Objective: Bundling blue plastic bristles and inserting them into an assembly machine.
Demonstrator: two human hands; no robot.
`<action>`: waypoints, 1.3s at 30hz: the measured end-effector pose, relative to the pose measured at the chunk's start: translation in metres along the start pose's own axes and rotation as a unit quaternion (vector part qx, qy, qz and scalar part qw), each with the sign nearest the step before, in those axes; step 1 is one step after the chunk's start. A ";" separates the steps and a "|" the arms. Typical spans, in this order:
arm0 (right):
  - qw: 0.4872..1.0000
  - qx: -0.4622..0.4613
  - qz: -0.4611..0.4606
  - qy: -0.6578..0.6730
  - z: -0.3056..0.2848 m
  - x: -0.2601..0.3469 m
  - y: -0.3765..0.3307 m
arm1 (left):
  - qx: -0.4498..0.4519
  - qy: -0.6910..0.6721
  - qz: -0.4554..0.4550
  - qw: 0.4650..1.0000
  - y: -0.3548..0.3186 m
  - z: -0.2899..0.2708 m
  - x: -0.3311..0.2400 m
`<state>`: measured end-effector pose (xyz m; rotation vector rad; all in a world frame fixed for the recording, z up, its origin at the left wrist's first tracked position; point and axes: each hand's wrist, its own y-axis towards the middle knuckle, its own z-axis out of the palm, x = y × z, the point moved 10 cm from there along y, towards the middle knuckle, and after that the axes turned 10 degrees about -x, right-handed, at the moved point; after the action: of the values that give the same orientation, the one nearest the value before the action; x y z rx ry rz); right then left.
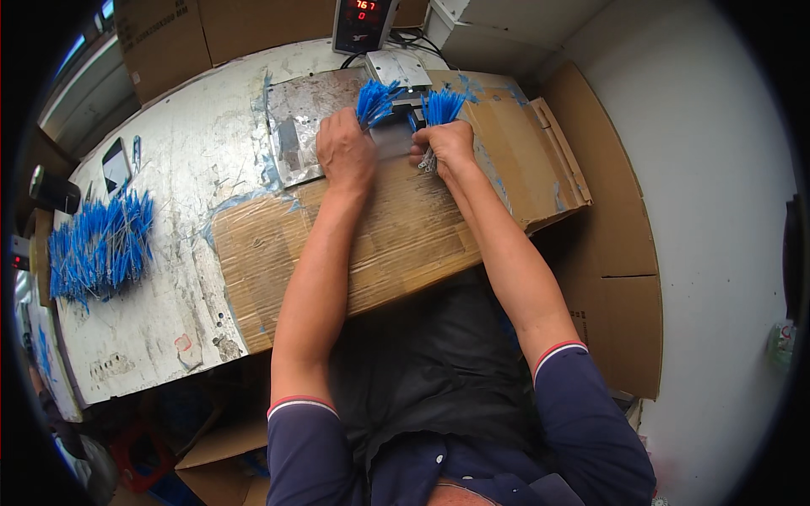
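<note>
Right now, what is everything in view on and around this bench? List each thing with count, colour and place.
Bundles of thin wires: two, blue-tipped, one in each hand at the far middle of the bench.
Loose wire pile: one, blue, left part of the bench.
Cardboard sheet: one, brown, under the forearms.
Metal plate: one, grey, far side, partly under the left hand.
Small machine: one, grey and dark, between the bundles.
Digital counter: one, black with red digits, top centre.
Phone: one, dark, far left.
Bench: one, worn white.
Left hand: grips one bundle.
Right hand: grips the other bundle.
</note>
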<state>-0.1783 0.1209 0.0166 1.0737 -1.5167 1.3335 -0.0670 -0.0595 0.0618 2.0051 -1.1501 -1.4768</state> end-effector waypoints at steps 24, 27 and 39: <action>0.990 0.067 0.037 0.115 -0.012 -0.015 -0.009 | 0.097 -0.025 -0.002 0.995 -0.009 0.016 -0.005; 0.987 0.083 0.057 0.122 -0.011 -0.016 -0.011 | 0.098 -0.025 0.018 0.995 -0.009 0.018 -0.006; 0.992 0.071 0.050 0.095 -0.017 -0.015 -0.012 | 0.069 0.003 -0.030 0.997 -0.006 0.010 0.000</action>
<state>-0.1616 0.1378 0.0074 0.9377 -1.3654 1.5859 -0.0743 -0.0544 0.0537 2.1511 -1.2309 -1.4550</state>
